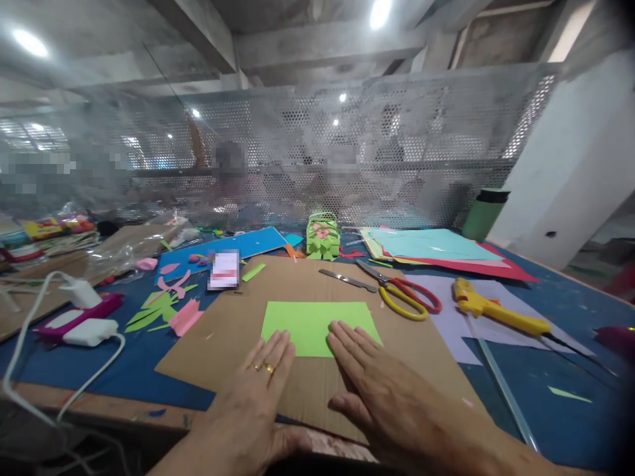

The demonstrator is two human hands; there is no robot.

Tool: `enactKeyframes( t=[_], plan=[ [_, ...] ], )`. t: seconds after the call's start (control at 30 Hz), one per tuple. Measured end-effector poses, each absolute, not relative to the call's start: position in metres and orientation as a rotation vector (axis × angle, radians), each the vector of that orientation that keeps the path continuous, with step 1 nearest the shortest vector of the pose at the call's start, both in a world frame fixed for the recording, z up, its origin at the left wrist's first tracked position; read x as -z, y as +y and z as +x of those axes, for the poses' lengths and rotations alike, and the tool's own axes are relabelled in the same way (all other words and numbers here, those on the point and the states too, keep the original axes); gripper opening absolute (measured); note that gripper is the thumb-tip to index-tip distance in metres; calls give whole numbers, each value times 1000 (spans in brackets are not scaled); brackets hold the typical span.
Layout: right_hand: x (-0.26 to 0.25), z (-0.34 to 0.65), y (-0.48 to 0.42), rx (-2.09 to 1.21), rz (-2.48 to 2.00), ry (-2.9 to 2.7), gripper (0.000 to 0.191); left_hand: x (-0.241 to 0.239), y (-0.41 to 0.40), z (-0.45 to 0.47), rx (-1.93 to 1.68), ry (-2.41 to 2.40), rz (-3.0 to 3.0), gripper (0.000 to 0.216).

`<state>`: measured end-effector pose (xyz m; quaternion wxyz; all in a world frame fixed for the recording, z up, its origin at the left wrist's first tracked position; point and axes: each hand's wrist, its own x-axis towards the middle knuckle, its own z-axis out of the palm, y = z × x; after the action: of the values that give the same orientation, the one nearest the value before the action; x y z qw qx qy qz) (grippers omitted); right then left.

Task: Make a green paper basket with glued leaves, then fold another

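A rectangular sheet of green paper (315,324) lies flat on a piece of brown cardboard (297,277). My left hand (253,390) rests with fingers stretched over the sheet's lower left corner; two gold rings are on it. Over the lower right part of the sheet lies my right hand (370,380), flat, its thumb apart from the fingers. Beyond the sheet are a craft knife blade (347,280) and scissors (401,294) with red and yellow handles. A small green paper basket (322,236) with a pink flower stands at the back.
On the right are a yellow glue gun (496,311), a clear glue stick (503,390), purple paper (461,344), stacked coloured sheets (441,244) and a green bottle (483,215). Paper scraps (156,311), a purple power strip (106,307) and white cables (94,383) lie left. A perforated metal screen (307,145) rises behind.
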<state>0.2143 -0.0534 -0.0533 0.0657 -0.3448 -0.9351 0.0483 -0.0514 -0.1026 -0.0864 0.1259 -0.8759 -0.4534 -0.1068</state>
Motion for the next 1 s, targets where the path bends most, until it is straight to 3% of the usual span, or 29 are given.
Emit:
enactKeyframes(
  t=[0.1, 0.23, 0.33, 0.53, 0.73, 1.0],
  plan=[
    [58, 215, -52, -103, -1006, -2809, 76, 93, -115, -75, 361, -1296, -2385, 117],
    [59, 214, -52, -37, -985, -2825, 76, 88, -122, -77, 348, -1346, -2278, 96],
    [53, 212, -55, -32, -1002, -2848, 75, 74, -109, -49, 400, -1477, -2194, 95],
    [43, 207, -57, -97, -977, -2828, 69, 45, -73, -1, 251, -1447, -2813, 78],
    [52, 227, -55, -147, -995, -2779, 76, 50, -71, -9, 224, -1524, -2908, 80],
    [71, 275, -59, 256, -1022, -2701, 75, 52, -69, -10, 208, -1482, -2884, 72]
  ],
)
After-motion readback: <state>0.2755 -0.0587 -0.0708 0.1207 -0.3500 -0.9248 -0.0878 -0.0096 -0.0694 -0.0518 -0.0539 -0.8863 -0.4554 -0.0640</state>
